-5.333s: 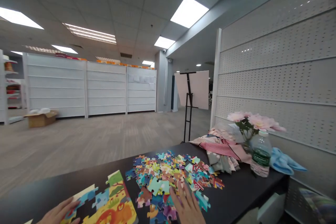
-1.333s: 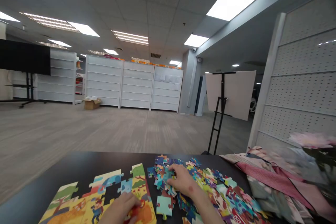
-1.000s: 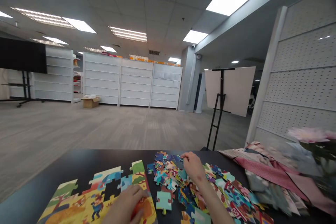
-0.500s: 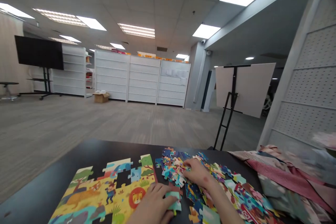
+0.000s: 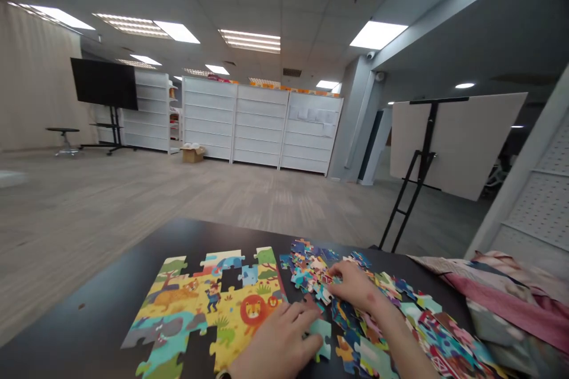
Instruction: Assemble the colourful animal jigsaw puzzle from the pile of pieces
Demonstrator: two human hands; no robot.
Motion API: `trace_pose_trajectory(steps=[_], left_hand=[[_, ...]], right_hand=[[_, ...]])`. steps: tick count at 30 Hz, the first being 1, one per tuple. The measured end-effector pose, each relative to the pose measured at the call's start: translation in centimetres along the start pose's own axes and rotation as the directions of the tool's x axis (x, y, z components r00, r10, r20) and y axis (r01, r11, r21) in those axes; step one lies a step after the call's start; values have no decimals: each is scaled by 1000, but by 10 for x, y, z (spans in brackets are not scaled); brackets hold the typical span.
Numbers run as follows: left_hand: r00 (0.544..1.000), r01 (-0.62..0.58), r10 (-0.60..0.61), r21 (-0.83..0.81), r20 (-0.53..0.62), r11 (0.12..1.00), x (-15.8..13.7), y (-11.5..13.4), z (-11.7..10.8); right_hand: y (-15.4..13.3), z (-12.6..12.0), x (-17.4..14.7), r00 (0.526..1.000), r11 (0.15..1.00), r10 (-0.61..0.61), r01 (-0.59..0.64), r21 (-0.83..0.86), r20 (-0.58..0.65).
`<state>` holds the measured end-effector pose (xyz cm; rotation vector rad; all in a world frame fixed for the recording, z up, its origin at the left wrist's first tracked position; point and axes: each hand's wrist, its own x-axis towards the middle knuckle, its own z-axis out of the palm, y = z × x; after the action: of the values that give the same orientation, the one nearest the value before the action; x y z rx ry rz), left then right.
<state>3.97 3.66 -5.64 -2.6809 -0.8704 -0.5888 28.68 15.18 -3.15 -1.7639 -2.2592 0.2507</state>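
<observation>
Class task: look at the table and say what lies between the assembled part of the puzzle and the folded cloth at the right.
The head view shows the pile of loose pieces between the puzzle and the cloth, with the right hand on it.

Premises: a vacated retail shop floor. Evidence: rows of bare white display shelving [image 5: 262, 130], perforated gondola panel [image 5: 540, 207], suspended ceiling with panel lights [image 5: 251, 40], wide open carpeted floor [image 5: 133, 201].

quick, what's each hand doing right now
Left hand: open, fingers flat on a teal piece beside the assembled puzzle.
Right hand: fingers curled in the loose pieces; whether it grips one cannot be told.
</observation>
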Motion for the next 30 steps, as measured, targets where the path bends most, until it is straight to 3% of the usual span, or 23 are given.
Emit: trace_pose_trajectory(steps=[4,9,18,24,30], left_hand=[[998,22,-22,-13,57,1000,-2,1,-14],[997,24,-23,-13,67,1000,-2,0,-7],[968,144,-106,-159,228,977,1,-1,2],[965,186,-123,-271,233,944,-2,-10,13],[970,190,-135,-284,202,940,-2,-13,22]], right_hand=[[-9,-2,-1,998,998,-58,58,17,7],[-22,-6,-12,992,991,-92,82,109,85],[-28,-13,-18,992,987,-120,115,114,36],[-34,-20,-14,988,983,-93,110,145,-123],[-37,-20,-15,985,975,-102,127,182,-142]])
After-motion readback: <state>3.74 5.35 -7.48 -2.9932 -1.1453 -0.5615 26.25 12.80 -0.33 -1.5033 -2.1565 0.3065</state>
